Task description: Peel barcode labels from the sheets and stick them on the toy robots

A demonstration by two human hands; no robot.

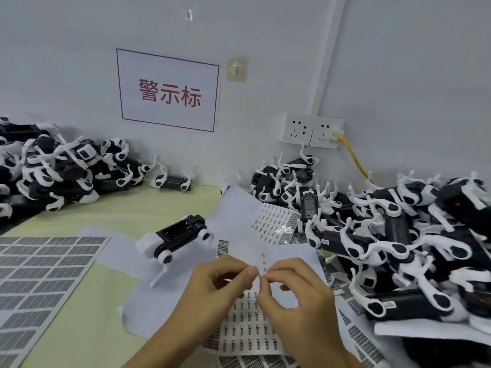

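As it is thin and limp, the label (259, 274) is pinched at its edge by both hands, left hand (223, 281) and right hand (292, 285), just before the toy robot (175, 237).

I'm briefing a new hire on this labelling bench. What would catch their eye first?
Probably the big heap of black-and-white toy robots piled on the right, with a smaller pile at the back left. Next, the wall sign with red characters above the bench. In front, the left hand and right hand meet fingertip to fingertip over a label sheet.
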